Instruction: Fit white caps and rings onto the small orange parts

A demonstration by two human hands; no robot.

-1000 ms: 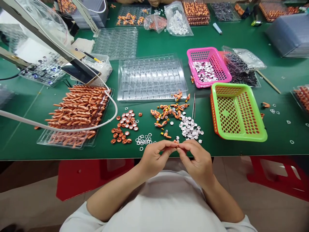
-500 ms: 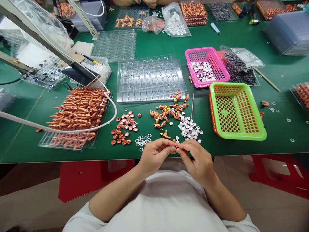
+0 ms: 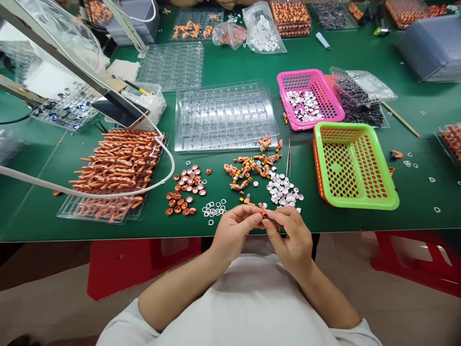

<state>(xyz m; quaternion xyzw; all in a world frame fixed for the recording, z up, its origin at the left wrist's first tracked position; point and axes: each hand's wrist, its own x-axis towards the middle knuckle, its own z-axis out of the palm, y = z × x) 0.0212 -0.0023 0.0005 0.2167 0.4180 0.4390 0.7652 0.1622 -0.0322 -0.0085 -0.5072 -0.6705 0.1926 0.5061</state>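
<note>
the two bare hands are shown brought together at the near edge of the green table. a small orange piece is held between them, pinched by the fingertips of both the left hand and the right hand. a dark opening is seen in the piece; its remaining shape is partly covered by the fingers.

beyond the hands, several loose groups are laid out on the table. the orange parts with yellow tabs are scattered in the middle, and the white discs are heaped just to their right. the tweezers are placed lengthwise behind the discs, the tips of the two arms being too small to tell. to the left, the copper-coloured cups are spread in a loose cluster — some with the hollow side turned up — and the white rings are gathered near them, closer to the left hand.

farther left, the orange tubular parts are piled on clear trays, and the pile is crossed in front by a white cable. the clear moulded trays are set behind the central group. at the right, the green basket is nested over a red one, and white discs with dark marks are contained in the pink basket — behind the green one.
</note>
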